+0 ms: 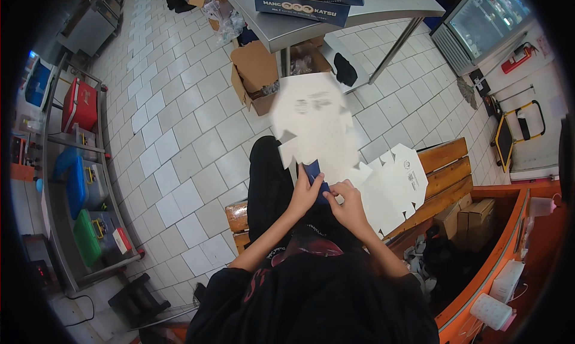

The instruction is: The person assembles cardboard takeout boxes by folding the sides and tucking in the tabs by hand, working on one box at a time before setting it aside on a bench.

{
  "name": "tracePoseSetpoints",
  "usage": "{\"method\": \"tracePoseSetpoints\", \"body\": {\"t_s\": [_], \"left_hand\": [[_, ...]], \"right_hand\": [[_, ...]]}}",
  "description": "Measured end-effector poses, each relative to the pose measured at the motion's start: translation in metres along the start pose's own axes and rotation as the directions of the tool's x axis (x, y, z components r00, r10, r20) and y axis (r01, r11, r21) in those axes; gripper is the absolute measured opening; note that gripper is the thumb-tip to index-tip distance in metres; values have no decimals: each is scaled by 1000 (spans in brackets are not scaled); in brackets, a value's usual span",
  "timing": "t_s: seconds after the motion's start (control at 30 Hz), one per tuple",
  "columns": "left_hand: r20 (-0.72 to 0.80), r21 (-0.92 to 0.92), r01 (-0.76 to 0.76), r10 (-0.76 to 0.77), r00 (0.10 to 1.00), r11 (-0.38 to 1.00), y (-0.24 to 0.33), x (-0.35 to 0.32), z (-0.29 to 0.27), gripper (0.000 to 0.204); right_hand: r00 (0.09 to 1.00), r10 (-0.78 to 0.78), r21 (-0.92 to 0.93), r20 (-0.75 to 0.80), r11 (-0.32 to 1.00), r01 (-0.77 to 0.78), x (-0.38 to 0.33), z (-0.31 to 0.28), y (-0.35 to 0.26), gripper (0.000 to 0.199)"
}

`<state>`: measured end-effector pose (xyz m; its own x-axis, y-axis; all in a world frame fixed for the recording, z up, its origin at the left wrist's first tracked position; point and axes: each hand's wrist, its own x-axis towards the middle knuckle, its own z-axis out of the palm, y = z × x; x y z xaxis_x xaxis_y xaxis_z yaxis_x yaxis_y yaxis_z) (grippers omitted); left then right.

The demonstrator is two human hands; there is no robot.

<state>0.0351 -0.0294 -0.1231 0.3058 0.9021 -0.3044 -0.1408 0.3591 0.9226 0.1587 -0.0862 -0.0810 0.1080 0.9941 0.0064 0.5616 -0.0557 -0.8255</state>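
A flat white cardboard box blank (314,119), notched along its sides, extends away from my lap and is slightly blurred. Its near end shows a dark blue folded side. My left hand (304,195) grips this blue part from the left, thumb on top. On the other side, my right hand (348,204) has its fingers curled and pinched at the blue edge, close to the left thumb. A second white box blank (400,185) with small black print lies flat on the wooden bench (446,173) to my right.
Ahead is a steel table (389,5) bearing dark blue boxes (302,11). An opened brown carton (248,68) sits on the tiled floor beneath its edge. A shelf rack with bins (90,239) stands left. An orange-edged compartment (485,272) holding cartons is at right.
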Motion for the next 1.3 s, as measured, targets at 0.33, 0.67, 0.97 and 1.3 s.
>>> {"method": "tracePoseSetpoints", "body": {"t_s": [0.33,0.67,0.97,1.3], "left_hand": [[312,-46,-83,93,945,995,38,-5,-4,118],[448,670,-544,308,839,505,111,-21,-10,91],[300,515,-480,375,877,711,140,-28,-4,85],[222,385,-521,471,854,762,127,-27,3,101]], "right_hand": [[943,17,761,332,586,-278,12,-25,21,11],[997,82,615,10,785,-71,52,-88,-39,21],[901,-147,18,-407,985,170,28,-32,-51,12],[984,67,800,-167,592,96,48,-17,-38,15]]}}
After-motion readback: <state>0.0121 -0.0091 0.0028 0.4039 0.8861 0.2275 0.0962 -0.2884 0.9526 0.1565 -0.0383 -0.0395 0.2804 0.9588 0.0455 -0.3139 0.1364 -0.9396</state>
